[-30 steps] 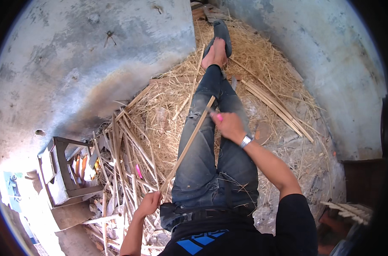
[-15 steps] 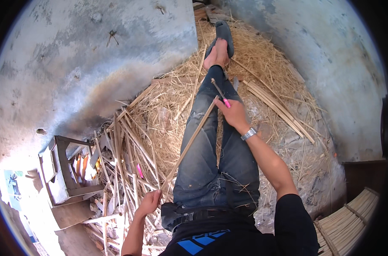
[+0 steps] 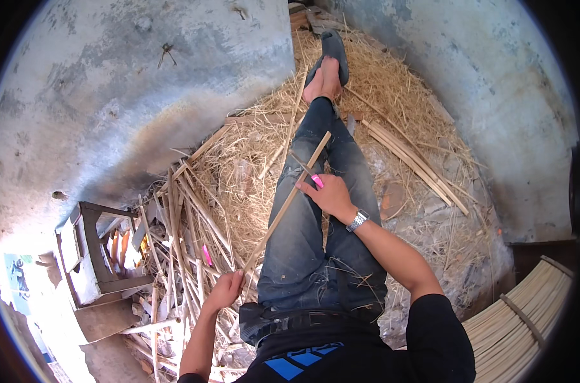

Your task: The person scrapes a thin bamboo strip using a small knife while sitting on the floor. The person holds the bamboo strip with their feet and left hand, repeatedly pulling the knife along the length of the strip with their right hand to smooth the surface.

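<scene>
A long, pale split-bamboo strip (image 3: 276,223) slants over my jeans-clad thighs. My left hand (image 3: 225,290) is closed round its near end, beside my left hip. In my right hand (image 3: 333,195) is a slim knife (image 3: 316,181) with a pink handle, its narrow blade pointing away and to the left across the strip. The thumb of that hand lies against the strip, below the blade. Beyond the knife, the strip's far end sticks out over my knees.
Loose canes and sticks (image 3: 194,236) lie heaped to my left, by a broken wooden frame (image 3: 105,284). Several split strips (image 3: 417,166) rest together on the right. A bound slat bundle (image 3: 519,319) stands near right. Straw (image 3: 392,83) covers the floor between two walls.
My right hand and the knife have moved nearer and to the left, down along the strip. The strip's far end now reaches past the hand. My left hand has shifted slightly upward.
</scene>
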Demonstrator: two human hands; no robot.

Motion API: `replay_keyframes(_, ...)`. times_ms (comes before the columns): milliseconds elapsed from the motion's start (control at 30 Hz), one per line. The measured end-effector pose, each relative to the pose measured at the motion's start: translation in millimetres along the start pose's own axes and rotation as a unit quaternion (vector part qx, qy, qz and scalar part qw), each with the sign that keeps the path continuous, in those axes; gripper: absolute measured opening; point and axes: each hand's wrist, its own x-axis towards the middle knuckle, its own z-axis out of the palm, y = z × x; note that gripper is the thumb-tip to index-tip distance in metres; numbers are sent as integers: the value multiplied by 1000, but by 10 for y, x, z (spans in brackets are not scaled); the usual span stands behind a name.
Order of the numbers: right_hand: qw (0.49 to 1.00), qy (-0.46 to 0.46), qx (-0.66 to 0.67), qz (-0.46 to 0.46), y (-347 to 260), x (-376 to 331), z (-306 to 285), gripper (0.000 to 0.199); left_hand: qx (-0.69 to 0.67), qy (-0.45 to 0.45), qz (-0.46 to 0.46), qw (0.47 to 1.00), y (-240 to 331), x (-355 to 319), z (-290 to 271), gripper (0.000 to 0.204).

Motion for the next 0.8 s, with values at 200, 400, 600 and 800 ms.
replay_keyframes(200,994,-83,-64,-25,-48,-197,-37,67,-16,5,-7,1000,10,49,-2,55)
replay_keyframes(400,991,4,-134,7,385,232,-224,68,71,49,40,995,-190,27,-8,57)
replay_keyframes(600,988,-6,-153,14,301,400,-419,67,8,19,-18,1000,-198,13,-6,59)
replay_keyframes(800,981,-34,-189,-40,457,419,-373,67,-4,19,-38,999,-197,-80,-25,59)
